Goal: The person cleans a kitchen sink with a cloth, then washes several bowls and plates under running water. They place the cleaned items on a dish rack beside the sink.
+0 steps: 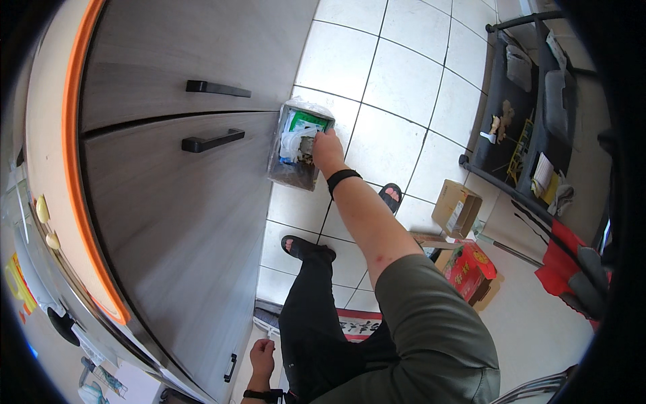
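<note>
A grey waste bin (291, 179) lined with a clear plastic bag stands on the floor against the cabinet front. Inside it lie a green packet (309, 120), crumpled white plastic (290, 145) and brownish scraps (306, 150). My right hand (328, 150) is at the bin's right rim, its fingers bent inward over the contents. Those fingertips are partly hidden, so whether they hold the rim or something in the bin is unclear. Low at the left, my left hand (263, 357) has curled fingers beside a thin white piece (270, 333); a grip on it cannot be made out.
Grey cabinet doors with black handles (214, 140) rise at the left under an orange-edged countertop (75, 126). On the right stand a dark tiered rack (504, 101) holding ginger (504, 121), a cardboard box (456, 208) and a red carton (469, 270). My sandalled feet (308, 247) are on white tiles.
</note>
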The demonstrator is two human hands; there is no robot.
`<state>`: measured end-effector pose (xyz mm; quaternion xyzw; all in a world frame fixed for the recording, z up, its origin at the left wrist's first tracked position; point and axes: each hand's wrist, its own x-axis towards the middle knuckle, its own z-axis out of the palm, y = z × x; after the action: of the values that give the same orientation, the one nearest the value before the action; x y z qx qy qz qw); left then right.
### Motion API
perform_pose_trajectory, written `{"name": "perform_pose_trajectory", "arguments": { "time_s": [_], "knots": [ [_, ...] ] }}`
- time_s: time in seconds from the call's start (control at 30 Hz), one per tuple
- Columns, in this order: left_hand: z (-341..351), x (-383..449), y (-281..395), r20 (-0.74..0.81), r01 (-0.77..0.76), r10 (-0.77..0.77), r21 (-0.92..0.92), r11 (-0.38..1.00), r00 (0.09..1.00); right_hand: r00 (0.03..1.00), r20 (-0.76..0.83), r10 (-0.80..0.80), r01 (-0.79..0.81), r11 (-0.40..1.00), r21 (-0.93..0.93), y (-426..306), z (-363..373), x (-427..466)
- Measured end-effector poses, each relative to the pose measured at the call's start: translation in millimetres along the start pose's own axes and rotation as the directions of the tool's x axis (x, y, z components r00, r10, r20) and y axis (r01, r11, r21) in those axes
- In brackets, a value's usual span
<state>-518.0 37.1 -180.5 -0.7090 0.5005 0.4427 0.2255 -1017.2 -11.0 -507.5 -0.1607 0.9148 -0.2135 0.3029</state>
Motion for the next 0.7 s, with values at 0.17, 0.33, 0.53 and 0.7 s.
{"name": "perform_pose_trajectory", "arguments": {
  "time_s": [0.17, 0.33, 0.53, 0.7],
  "knots": [
    [-2, 6, 2, 0.007, 0.034, -0.035, 0.024, 0.999, 0.999, 0.988, 0.056, -0.141, 0.147, 0.98, -0.133, -17, -5, 4],
    [-6, 12, -1, -0.02, 0.017, -0.016, 0.05, 0.999, 1.0, 0.979, 0.112, -0.173, 0.195, 0.953, -0.234, -36, -9, 33],
    [-7, 10, -5, -0.019, 0.061, -0.06, 0.03, 0.998, 0.998, 0.871, 0.45, -0.196, 0.317, 0.925, -0.212, -39, -8, 27],
    [-11, 7, 0, -0.037, 0.075, -0.072, 0.087, 0.993, 0.997, 0.978, -0.189, -0.089, 0.042, 0.971, -0.237, -32, -11, 39]
  ]
}}
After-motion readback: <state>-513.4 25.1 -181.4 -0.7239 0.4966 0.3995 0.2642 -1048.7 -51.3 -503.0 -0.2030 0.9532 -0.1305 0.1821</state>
